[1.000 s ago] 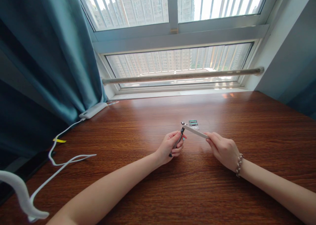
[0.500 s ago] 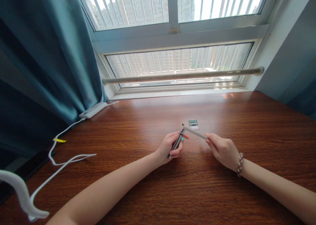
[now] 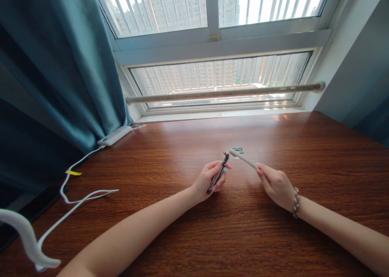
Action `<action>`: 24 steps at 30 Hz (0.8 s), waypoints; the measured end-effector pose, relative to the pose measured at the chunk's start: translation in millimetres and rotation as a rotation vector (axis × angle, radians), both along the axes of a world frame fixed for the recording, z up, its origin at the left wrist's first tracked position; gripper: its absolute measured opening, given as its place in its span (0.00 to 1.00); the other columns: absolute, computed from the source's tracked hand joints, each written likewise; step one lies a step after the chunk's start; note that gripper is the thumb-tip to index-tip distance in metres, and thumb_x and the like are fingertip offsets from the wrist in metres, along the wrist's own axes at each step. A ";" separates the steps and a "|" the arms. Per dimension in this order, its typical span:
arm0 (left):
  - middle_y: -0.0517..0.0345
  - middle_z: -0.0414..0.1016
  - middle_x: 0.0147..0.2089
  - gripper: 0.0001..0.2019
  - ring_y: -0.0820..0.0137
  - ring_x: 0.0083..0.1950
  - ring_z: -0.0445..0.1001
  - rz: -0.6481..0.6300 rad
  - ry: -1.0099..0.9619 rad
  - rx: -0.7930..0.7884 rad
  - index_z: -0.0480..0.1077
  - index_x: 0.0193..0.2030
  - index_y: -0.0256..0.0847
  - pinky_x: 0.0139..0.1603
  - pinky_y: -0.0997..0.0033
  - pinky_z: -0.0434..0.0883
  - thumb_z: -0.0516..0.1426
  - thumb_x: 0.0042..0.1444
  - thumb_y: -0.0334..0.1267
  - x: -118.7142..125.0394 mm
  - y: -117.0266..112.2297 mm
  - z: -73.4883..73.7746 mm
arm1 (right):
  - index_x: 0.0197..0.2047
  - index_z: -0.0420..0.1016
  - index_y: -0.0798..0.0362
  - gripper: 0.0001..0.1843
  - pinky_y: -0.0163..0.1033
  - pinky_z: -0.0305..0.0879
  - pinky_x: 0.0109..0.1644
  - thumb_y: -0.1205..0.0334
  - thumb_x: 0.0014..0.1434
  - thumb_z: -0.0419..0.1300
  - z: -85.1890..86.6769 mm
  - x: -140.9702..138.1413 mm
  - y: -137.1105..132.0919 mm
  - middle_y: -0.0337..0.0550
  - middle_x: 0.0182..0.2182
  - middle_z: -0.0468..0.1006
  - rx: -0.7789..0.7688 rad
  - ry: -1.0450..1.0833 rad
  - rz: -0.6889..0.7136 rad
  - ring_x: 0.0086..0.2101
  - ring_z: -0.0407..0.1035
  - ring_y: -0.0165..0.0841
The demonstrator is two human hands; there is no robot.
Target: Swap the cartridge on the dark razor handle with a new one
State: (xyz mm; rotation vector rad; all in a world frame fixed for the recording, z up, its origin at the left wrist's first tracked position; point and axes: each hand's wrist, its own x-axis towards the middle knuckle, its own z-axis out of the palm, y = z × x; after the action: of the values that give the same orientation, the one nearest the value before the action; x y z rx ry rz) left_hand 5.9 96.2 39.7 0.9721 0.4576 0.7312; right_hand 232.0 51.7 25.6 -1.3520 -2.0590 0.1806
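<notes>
My left hand (image 3: 209, 180) is closed around a thin dark stick-like part (image 3: 218, 175), with its metal tip pointing up and away. My right hand (image 3: 276, 184) pinches the near end of a slim white tube (image 3: 243, 158) that slants up to the left. The two tips stand a small gap apart above the wooden table (image 3: 243, 228). Just behind the tube's tip lies a small clear packet with green pieces (image 3: 238, 150), partly hidden by the tube. A bead bracelet (image 3: 295, 203) is on my right wrist.
A white power bank (image 3: 114, 135) lies at the back left by the teal curtain (image 3: 54, 78), with a white cable (image 3: 75, 196) trailing toward the near left edge. A window sill and a metal rail (image 3: 225, 93) run along the far side.
The white tube's tip and the dark part's tip have drawn apart. The dark part has tilted more upright and the tube has swung slightly right, over the packet.
</notes>
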 end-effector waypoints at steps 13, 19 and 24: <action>0.68 0.55 0.16 0.12 0.82 0.13 0.51 0.191 0.105 0.114 0.64 0.38 0.37 0.13 0.80 0.46 0.51 0.54 0.44 0.7 -1.7 2.2 | 0.44 0.65 0.54 0.11 0.33 0.56 0.30 0.63 0.61 0.45 0.1 1.6 0.1 0.40 0.28 0.71 0.102 -0.009 -0.020 0.26 0.66 0.29; 0.67 0.57 0.21 0.11 0.83 0.16 0.52 0.295 0.093 0.136 0.62 0.35 0.38 0.14 0.82 0.49 0.56 0.49 0.43 2.9 -2.7 4.0 | 0.44 0.64 0.54 0.11 0.33 0.56 0.30 0.62 0.62 0.45 -2.7 1.2 0.9 0.41 0.29 0.71 0.067 -0.019 -0.007 0.26 0.65 0.29; 0.66 0.61 0.24 0.10 0.83 0.17 0.53 0.338 0.134 0.235 0.60 0.35 0.39 0.15 0.81 0.50 0.56 0.50 0.41 2.4 -4.5 2.5 | 0.43 0.64 0.54 0.11 0.33 0.55 0.30 0.62 0.62 0.44 1.8 -2.6 -1.9 0.40 0.27 0.69 0.011 0.059 0.046 0.26 0.64 0.29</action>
State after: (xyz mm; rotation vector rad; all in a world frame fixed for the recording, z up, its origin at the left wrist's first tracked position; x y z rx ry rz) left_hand 8.2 91.7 42.2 1.1839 0.6737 1.0451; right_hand 229.4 49.8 27.4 -1.2787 -2.0397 0.2263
